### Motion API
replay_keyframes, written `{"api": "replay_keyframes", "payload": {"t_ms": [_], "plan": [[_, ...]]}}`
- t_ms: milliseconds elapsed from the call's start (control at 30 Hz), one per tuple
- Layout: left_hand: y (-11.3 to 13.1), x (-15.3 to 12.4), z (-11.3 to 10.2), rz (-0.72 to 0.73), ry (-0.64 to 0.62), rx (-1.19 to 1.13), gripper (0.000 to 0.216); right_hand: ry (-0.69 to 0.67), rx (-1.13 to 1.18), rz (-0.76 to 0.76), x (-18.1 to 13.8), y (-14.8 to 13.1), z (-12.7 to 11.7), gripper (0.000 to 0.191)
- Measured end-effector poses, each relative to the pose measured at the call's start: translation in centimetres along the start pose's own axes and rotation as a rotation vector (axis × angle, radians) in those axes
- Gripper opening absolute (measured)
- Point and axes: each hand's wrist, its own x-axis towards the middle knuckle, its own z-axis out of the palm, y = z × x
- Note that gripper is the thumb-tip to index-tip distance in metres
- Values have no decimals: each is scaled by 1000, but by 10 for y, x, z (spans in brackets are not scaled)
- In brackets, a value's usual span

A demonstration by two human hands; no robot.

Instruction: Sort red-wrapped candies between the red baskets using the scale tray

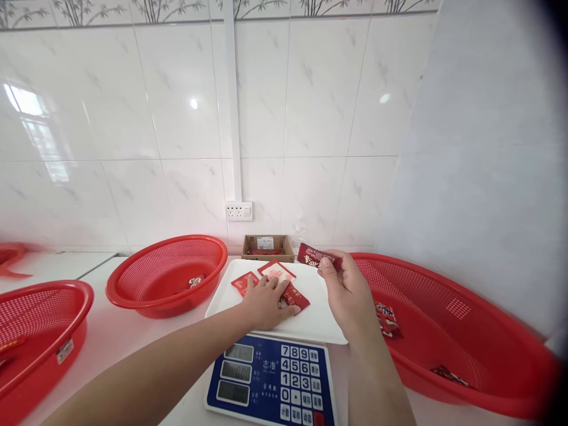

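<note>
The right hand point(348, 287) pinches a dark red packet point(311, 255) between thumb and fingers, up over the right side of the scale's white tray point(319, 322). The left hand point(266, 303), palm down with fingers spread, touches other packets point(299, 299) lying on the tray. Red baskets point(444, 302) stand on both sides; a box point(290, 258) sits behind.

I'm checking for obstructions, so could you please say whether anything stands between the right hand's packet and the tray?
Nothing visible separates the packet from the tray; the left hand touches other packets there.
</note>
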Motion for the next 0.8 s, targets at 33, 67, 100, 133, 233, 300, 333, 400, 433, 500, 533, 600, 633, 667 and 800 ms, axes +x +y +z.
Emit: {"api": "replay_keyframes", "payload": {"t_ms": [33, 67, 100, 133, 233, 300, 333, 400, 433, 500, 533, 600, 633, 667, 800], "plan": [[0, 0, 0, -4, -3, -1, 85, 1, 17, -7, -1, -1, -1, 40], [1, 1, -1, -5, -3, -2, 85, 4, 29, -14, -2, -1, -2, 40], [1, 1, -1, -5, 0, -5, 85, 6, 38, -20, -2, -2, -3, 40], [1, 2, 0, -3, 4, -10, 85, 8, 45, -25, -3, -3, -3, 40], [3, 0, 0, -9, 27, -34, 84, 28, 54, -14, -4, -5, -5, 39], [3, -3, -1, -18, 59, -56, 81, 70, 93, -13, -5, -8, -4, 38], [3, -6, -2, -24, 81, -66, 80, 117, 143, -25, -6, -10, -4, 38], [-3, -12, -4, -36, 133, -80, 77, 265, 295, -74, -9, -16, -4, 33], [-9, -15, -6, -46, 156, -81, 75, 353, 389, -105, -10, -19, -6, 29], [-29, -22, -9, -93, 190, -75, 72, 509, 579, -148, -11, -26, -10, 17], [-43, -27, -12, -132, 202, -68, 72, 559, 669, -144, -10, -29, -14, 10], [-76, -37, -17, -254, 224, -55, 70, 633, 830, -85, -8, -33, -20, 1], [-94, -43, -20, -327, 233, -47, 69, 656, 891, -37, -6, -34, -23, 4], [-111, -51, -23, -387, 235, -41, 68, 675, 938, 8, -4, -34, -25, 8], [-165, -88, -34, -485, 173, -6, 62, 678, 1011, 125, 0, -33, -25, 10]]}}
